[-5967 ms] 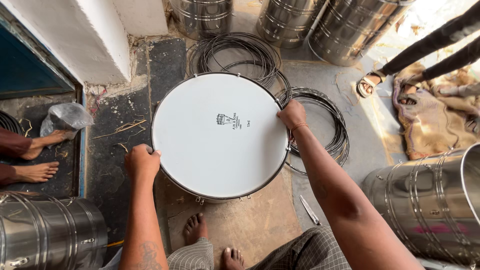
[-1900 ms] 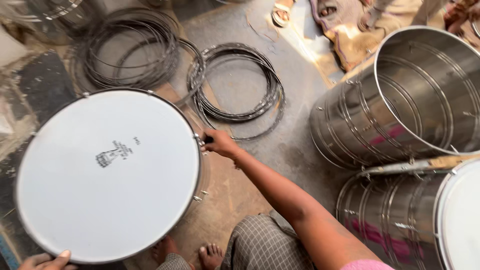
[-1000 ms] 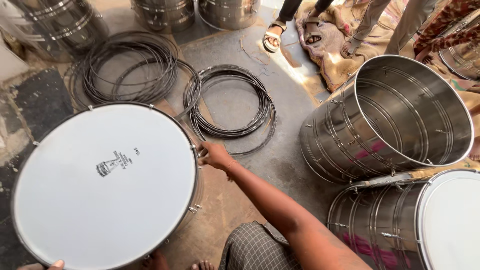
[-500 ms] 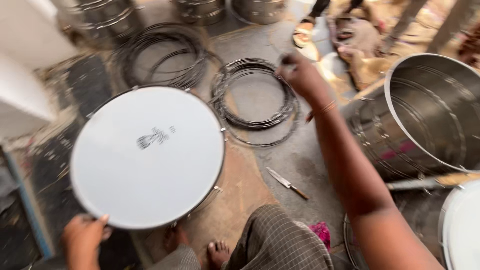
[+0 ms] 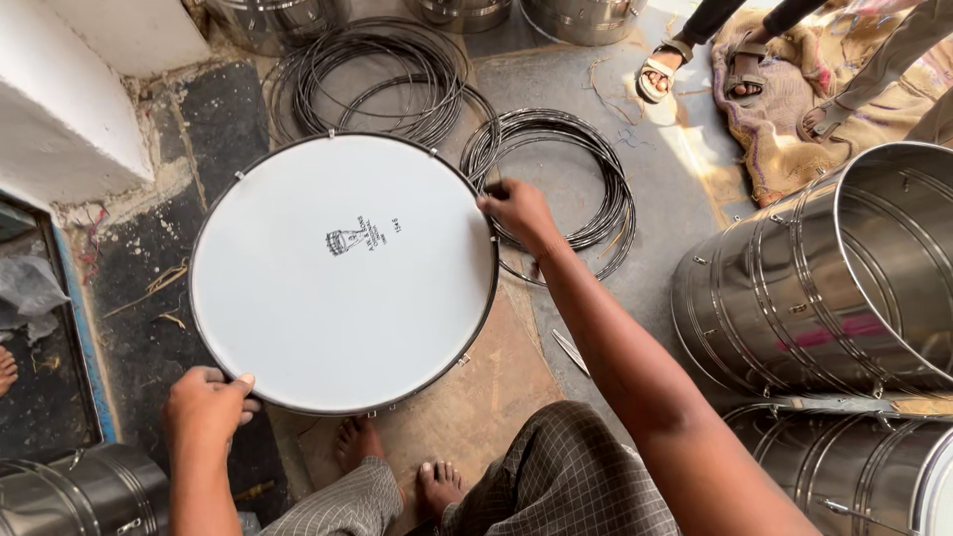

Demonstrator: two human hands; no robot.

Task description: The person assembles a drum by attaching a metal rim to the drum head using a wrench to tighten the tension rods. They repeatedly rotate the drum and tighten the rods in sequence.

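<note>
Head view: left hand point(image 5: 205, 402), right hand point(image 5: 518, 211) on drum point(image 5: 342, 273) rim.

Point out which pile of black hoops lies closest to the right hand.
The smaller pile of black hoops, just beyond the right hand at the drum's right edge; the larger pile lies farther up-left.

The left hand point(image 5: 206, 405) is curling its fingers near-left, while the right hand point(image 5: 520, 211), arm stretching far, is gripping with bent fingers.
</note>
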